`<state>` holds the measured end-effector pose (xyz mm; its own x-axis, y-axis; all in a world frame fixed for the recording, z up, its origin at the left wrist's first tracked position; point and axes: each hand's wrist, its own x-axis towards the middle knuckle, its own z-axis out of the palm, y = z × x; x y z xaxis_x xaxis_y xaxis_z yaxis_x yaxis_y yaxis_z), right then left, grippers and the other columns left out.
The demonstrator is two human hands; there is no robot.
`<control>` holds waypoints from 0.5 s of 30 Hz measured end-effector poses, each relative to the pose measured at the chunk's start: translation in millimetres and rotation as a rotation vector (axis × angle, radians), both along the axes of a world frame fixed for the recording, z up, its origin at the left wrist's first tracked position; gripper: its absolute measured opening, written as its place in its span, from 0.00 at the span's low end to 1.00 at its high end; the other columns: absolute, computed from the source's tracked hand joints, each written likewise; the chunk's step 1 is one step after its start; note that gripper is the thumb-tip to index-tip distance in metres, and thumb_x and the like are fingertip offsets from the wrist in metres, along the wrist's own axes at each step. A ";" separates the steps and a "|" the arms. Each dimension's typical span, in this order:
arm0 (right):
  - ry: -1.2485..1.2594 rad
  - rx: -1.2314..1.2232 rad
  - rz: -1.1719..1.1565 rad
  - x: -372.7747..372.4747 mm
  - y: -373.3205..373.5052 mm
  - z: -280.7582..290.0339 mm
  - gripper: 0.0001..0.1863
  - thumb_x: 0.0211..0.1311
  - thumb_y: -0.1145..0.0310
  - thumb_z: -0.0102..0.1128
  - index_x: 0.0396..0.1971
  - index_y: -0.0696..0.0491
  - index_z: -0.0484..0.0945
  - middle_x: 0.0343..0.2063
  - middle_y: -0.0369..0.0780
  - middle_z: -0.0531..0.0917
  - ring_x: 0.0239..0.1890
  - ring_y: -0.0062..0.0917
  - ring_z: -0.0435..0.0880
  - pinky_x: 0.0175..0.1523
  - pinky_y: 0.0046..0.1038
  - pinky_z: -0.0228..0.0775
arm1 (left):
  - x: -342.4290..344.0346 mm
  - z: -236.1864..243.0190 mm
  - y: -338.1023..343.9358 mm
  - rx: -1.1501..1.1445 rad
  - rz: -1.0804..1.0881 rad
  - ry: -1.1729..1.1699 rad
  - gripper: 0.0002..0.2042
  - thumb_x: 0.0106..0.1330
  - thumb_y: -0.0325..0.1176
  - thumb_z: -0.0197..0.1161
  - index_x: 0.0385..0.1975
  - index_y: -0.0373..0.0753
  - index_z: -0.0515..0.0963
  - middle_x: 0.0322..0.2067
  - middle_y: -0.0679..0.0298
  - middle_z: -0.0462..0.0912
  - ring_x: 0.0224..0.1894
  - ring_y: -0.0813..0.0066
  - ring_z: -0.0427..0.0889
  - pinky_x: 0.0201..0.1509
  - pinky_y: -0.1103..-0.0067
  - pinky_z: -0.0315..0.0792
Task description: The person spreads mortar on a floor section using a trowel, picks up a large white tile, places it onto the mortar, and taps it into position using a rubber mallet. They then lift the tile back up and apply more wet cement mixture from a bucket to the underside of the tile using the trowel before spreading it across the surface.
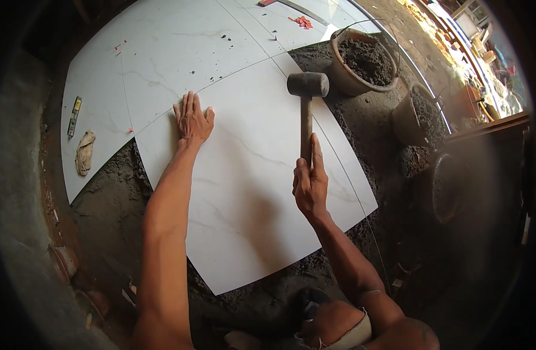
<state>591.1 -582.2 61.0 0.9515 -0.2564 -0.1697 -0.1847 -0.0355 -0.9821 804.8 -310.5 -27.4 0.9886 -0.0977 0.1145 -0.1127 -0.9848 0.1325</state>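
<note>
With the clock centred on the big tile (253, 169), its face is smooth, glossy and white with faint grey veins, four-cornered though bent by the lens; the left hand (194, 121) lies flat at ten o'clock, grasping nothing, palm down and fingers together; at half past three the right hand (310, 186) grips the wooden handle of the mallet (306, 108), forefinger stretched along it, the dark cylindrical head at one o'clock above the tile, whether touching I cannot tell. The upper-left edge meets the laid tiles (160, 70) along a thin joint; the corners at half past three and half past six stand free over rough, dark mortar (291, 274); a string (365, 214) runs down the right side. A bucket (348, 77) of lumpy mix stands close by the edge at half past one, a second bucket (405, 119) at half past two; a knee (338, 321) crowds five o'clock; red bits (303, 22) lie near half past twelve; a crumpled cloth (85, 153) and yellow-black level (74, 116) lie well away toward nine.
</note>
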 end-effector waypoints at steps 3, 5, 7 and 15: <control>0.074 -0.262 0.036 -0.4 -30.5 -45.4 0.32 0.74 0.70 0.46 0.74 0.45 0.50 0.37 0.42 0.79 0.27 0.20 0.72 0.37 0.26 0.70 | 12.1 -7.5 -85.3 -0.141 -0.280 0.033 0.35 0.73 0.55 0.42 0.71 0.34 0.52 0.73 0.54 0.50 0.76 0.60 0.45 0.78 0.58 0.38; 0.059 -0.136 0.109 -2.5 -44.0 -24.1 0.31 0.74 0.65 0.47 0.73 0.48 0.51 0.35 0.42 0.80 0.26 0.20 0.73 0.35 0.25 0.70 | 14.4 -8.6 -115.0 0.020 -0.043 -0.077 0.36 0.73 0.58 0.41 0.72 0.36 0.51 0.73 0.55 0.50 0.76 0.60 0.45 0.78 0.58 0.37; 0.212 0.179 0.039 -20.5 -45.4 36.4 0.28 0.74 0.63 0.49 0.69 0.54 0.57 0.25 0.36 0.75 0.21 0.16 0.69 0.28 0.22 0.66 | 24.8 -4.2 -92.0 0.039 -0.109 -0.152 0.38 0.72 0.61 0.39 0.73 0.39 0.49 0.74 0.57 0.49 0.76 0.61 0.44 0.78 0.58 0.37; 0.233 0.708 -0.927 -179.2 -99.0 80.3 0.11 0.76 0.56 0.46 0.38 0.47 0.66 0.17 0.28 0.61 0.13 0.12 0.56 0.15 0.18 0.50 | 39.0 -22.2 -82.0 0.064 -0.126 -0.176 0.40 0.71 0.66 0.36 0.72 0.39 0.51 0.73 0.58 0.51 0.76 0.62 0.45 0.77 0.58 0.37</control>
